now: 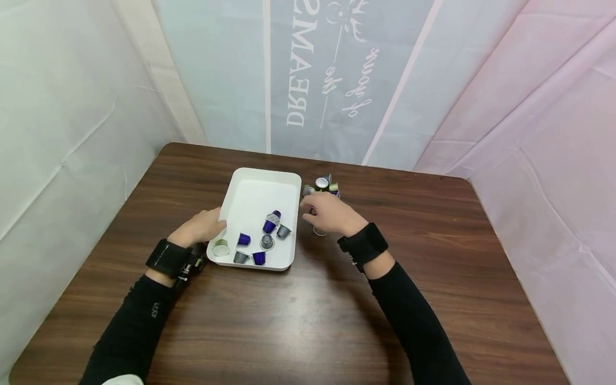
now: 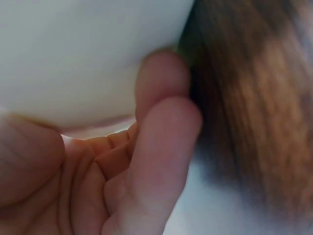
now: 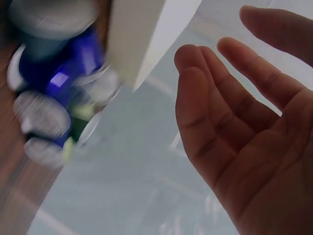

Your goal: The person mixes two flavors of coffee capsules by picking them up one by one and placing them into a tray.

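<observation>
From my head, my left hand (image 1: 201,226) grips the left rim of the white tray (image 1: 257,190), loose capsules (image 1: 259,259) lying mostly in its near half; my right hand (image 1: 332,213) hovers by the heaped capsules (image 1: 322,183) just right of it. From the left wrist, my fingers hug the tray's wall; a tug could tilt it, setting capsules rolling. From the right wrist, fingers and thumb stand wide, empty; a careless sweep could scatter the heap.
</observation>
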Tool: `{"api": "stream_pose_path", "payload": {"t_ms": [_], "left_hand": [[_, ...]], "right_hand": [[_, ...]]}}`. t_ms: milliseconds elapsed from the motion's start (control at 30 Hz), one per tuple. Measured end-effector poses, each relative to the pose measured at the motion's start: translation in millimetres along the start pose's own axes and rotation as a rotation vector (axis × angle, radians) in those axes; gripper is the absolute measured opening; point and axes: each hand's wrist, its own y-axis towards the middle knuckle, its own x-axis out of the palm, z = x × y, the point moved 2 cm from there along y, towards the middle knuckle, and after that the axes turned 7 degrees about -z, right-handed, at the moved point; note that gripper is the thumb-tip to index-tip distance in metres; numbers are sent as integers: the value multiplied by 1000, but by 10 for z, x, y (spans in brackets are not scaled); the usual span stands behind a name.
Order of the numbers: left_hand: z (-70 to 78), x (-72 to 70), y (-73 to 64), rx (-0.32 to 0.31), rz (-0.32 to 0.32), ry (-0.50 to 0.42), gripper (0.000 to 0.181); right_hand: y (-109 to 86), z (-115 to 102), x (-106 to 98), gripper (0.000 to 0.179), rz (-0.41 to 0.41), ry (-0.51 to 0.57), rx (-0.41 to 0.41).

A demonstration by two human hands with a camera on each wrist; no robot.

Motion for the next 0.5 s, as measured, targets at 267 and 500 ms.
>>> {"api": "stream_pose_path", "payload": {"t_ms": [267, 500], "left_hand": [[-26, -1, -10, -4, -5, 12, 50], [-2, -11, -10, 8, 4, 8, 50]], "right_hand": [[-183, 312, 179, 22, 0, 20, 55], [-228, 305, 336, 18, 18, -24, 40]]}}
